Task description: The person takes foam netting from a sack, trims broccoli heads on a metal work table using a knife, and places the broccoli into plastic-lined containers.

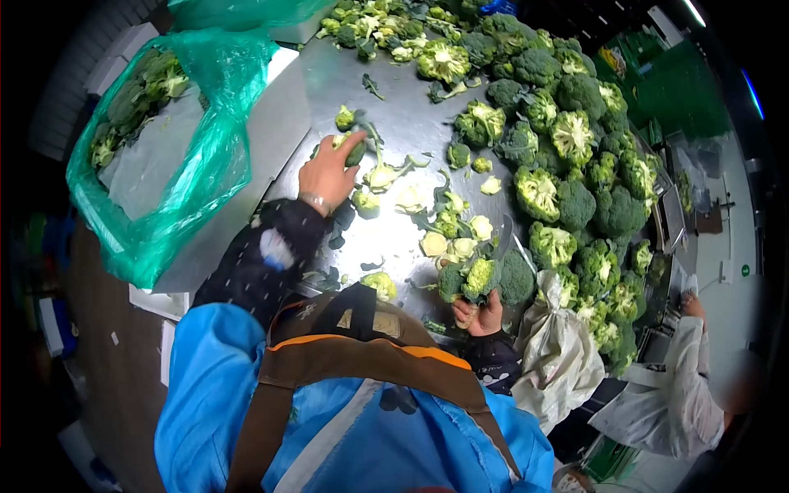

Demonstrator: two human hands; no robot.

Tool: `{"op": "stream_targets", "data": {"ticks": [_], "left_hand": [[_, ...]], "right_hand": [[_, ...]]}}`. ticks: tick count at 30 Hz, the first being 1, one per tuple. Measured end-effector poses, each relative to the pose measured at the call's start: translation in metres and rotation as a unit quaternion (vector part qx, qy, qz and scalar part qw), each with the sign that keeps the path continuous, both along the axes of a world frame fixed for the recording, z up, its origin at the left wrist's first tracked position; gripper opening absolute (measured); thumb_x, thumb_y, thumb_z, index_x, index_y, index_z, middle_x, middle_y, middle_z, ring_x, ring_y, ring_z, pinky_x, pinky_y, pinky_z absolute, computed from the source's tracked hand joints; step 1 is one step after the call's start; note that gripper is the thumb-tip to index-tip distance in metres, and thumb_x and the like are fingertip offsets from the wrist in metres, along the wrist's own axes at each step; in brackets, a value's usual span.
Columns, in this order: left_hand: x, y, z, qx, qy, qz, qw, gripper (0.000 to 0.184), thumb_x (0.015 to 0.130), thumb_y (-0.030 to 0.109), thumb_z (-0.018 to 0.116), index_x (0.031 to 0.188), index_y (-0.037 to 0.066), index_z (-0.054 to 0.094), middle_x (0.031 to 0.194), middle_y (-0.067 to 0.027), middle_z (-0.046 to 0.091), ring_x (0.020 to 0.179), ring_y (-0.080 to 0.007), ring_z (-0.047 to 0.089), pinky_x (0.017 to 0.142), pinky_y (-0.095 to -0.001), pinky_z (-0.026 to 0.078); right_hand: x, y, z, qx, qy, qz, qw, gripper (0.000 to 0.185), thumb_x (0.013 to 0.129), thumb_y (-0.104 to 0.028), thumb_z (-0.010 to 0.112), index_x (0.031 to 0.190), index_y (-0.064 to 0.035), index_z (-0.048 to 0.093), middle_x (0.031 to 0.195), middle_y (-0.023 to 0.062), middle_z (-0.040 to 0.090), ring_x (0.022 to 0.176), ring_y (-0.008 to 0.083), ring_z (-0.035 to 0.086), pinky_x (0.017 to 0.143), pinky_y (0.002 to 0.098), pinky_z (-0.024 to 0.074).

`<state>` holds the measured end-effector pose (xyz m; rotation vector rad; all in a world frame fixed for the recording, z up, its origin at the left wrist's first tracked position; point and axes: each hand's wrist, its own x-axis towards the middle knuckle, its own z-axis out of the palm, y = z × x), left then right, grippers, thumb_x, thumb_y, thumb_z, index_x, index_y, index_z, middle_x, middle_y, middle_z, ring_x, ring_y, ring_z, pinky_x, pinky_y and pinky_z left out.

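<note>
My left hand (327, 174) reaches over the metal table (329, 82), its fingers curled over a small green broccoli floret (355, 154). Another floret (344, 118) lies just beyond the fingertips. Near the table's front edge my right hand (479, 315) is closed round the stalk of broccoli (479, 278), whose crowns hide part of the fingers. A thin metal blade (523, 251) shows beside these crowns; its handle is hidden, so I cannot tell whether the hand holds it too. Cut stalk pieces (434, 243) and trimmed leaves lie between my hands.
A large heap of broccoli heads (579, 94) covers the table's right and far sides. At the left stands a white box (275, 115) lined with a green plastic bag (222, 156), with broccoli inside. A whitish sack (559, 349) hangs at the front right. A person in white (670, 403) is at the far right.
</note>
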<state>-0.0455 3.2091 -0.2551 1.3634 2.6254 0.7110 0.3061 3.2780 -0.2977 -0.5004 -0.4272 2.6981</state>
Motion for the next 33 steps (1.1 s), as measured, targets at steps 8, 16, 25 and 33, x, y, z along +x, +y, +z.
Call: {"op": "stream_targets", "data": {"ticks": [8, 16, 25, 33], "left_hand": [[0.045, 0.013, -0.042, -0.101, 0.064, -0.028, 0.992, 0.055, 0.067, 0.015, 0.074, 0.115, 0.026, 0.049, 0.118, -0.0193, 0.040, 0.082, -0.0343, 0.061, 0.063, -0.0361, 0.053], [0.021, -0.016, -0.017, 0.080, -0.148, -0.010, 0.986, 0.058, 0.064, 0.026, 0.078, 0.113, 0.017, 0.048, 0.111, -0.0148, 0.049, 0.080, -0.0277, 0.064, 0.068, -0.0388, 0.053], [0.066, -0.079, -0.053, -0.099, -0.604, -0.024, 0.791, 0.069, 0.071, 0.040, 0.077, 0.119, 0.009, 0.039, 0.116, -0.0180, 0.048, 0.112, -0.0279, 0.046, 0.093, -0.0368, 0.038], [0.091, -0.068, -0.027, -0.014, -0.571, 0.038, 0.820, 0.066, 0.070, 0.037, 0.079, 0.115, 0.008, 0.040, 0.111, -0.0158, 0.052, 0.106, -0.0206, 0.049, 0.090, -0.0325, 0.040]], "right_hand": [[-0.014, -0.021, 0.000, -0.011, 0.004, 0.021, 1.000, 0.081, 0.084, -0.044, 0.063, 0.144, -0.0096, 0.021, 0.145, 0.0193, 0.030, 0.057, 0.0103, 0.037, 0.049, 0.0225, 0.0365], [0.004, -0.032, -0.004, -0.038, 0.031, 0.057, 0.997, 0.072, 0.088, -0.054, 0.047, 0.143, -0.0120, 0.027, 0.145, 0.0242, 0.028, 0.054, 0.0108, 0.037, 0.047, 0.0225, 0.0375], [-0.005, -0.042, -0.038, -0.041, -0.190, 0.120, 0.974, 0.048, 0.094, -0.048, 0.042, 0.117, -0.0065, 0.050, 0.085, 0.0115, 0.060, 0.053, 0.0202, 0.054, 0.038, 0.0261, 0.0396], [-0.042, -0.045, -0.012, -0.028, -0.212, 0.184, 0.959, 0.039, 0.091, -0.035, 0.053, 0.115, -0.0047, 0.047, 0.086, 0.0116, 0.063, 0.042, 0.0176, 0.051, 0.036, 0.0243, 0.0401]]}}
